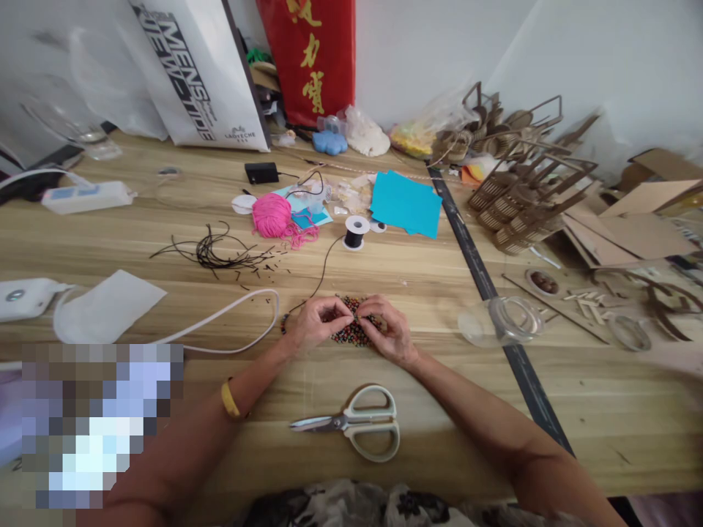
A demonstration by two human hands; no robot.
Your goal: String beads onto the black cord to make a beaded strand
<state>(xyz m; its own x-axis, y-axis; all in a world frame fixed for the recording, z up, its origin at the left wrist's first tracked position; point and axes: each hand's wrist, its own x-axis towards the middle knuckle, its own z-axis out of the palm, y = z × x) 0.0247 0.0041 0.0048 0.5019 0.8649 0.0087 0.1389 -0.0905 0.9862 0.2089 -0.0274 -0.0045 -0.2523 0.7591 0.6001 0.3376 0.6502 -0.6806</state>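
A small pile of multicoloured beads (pixel 351 337) lies on the wooden table beneath both hands. My left hand (pixel 321 320) is closed in a pinch at the pile's left side, on a black cord (pixel 325 269) that runs back to a spool (pixel 356 233). A few strung beads (pixel 284 322) show on the cord just left of that hand. Thumb and fingers of my right hand (pixel 385 326) pinch together close to the left fingertips; whatever lies between them is too small to make out. Nearer to me, scissors (pixel 351 423) rest with their blades pointing left.
Cut black cords (pixel 220 252) and pink yarn (pixel 272 216) lie left of the spool. Blue sheets (pixel 406 203) are behind it. On the right stand a clear jar (pixel 513 320) and brown baskets (pixel 513 212). A white cable (pixel 231 311) curves near my left forearm.
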